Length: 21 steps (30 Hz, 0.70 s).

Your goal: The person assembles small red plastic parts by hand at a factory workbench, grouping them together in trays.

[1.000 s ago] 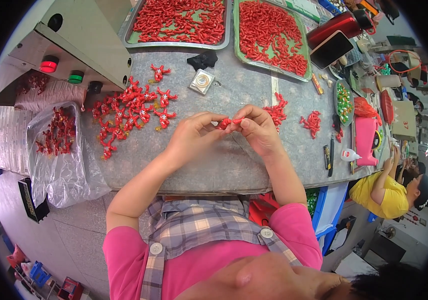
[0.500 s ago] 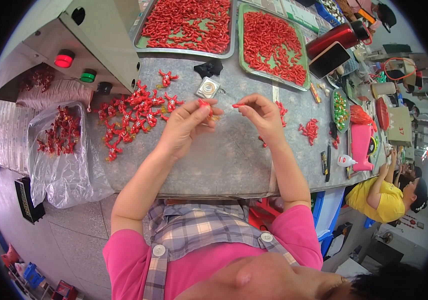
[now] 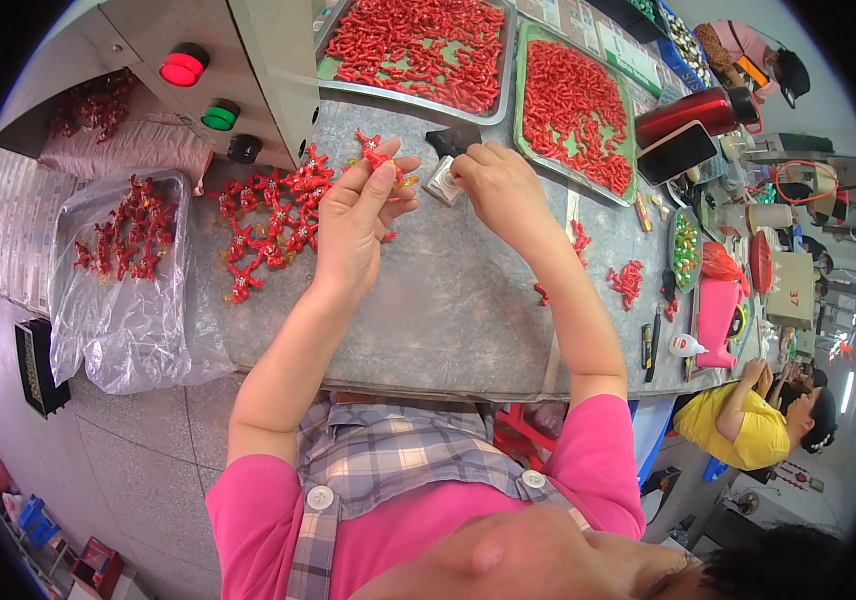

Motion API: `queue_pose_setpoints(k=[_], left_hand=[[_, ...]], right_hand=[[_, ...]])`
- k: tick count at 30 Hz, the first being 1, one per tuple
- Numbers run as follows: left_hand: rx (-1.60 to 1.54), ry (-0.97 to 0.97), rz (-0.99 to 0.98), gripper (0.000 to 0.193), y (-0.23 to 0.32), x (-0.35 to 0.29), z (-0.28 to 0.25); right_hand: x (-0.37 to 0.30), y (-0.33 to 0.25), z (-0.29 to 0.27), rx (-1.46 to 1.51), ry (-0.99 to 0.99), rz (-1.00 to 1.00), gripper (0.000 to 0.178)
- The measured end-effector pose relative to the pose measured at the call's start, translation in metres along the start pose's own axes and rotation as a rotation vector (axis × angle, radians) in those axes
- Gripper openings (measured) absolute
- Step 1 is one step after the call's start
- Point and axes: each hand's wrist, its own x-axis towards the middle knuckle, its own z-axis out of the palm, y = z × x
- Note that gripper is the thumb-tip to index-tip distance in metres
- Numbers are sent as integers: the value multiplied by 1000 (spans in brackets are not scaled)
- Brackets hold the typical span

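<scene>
My left hand (image 3: 360,215) is raised above the grey table (image 3: 448,310) and pinches a small red plastic figure (image 3: 380,160) between thumb and fingers. My right hand (image 3: 500,185) reaches to the far side, fingertips closed at a small square metal block (image 3: 442,182); whether it holds anything is unclear. A loose pile of assembled red figures (image 3: 273,225) lies just left of my left hand. Small heaps of red parts (image 3: 580,240) lie to the right of my right forearm.
Two metal trays (image 3: 508,60) full of red parts stand at the back. A grey control box (image 3: 198,80) with red, green and black buttons is at the far left. A clear bag (image 3: 128,290) with red figures hangs off the left. A person in yellow (image 3: 748,425) sits at right.
Both hands have moved away from me toward the trays and parted. The left carries a red figure toward the pile; the right has reached the metal block.
</scene>
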Motion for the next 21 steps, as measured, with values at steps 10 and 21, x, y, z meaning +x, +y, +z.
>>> queue_pose_setpoints(k=[10,21], left_hand=[[-3,13,-16,35,-6,0,0],[74,-6,-1,26,-10,0,-2]], right_hand=[[-11,0,2,88,119,0,8],[-22,-5,-10,195,176,41,8]])
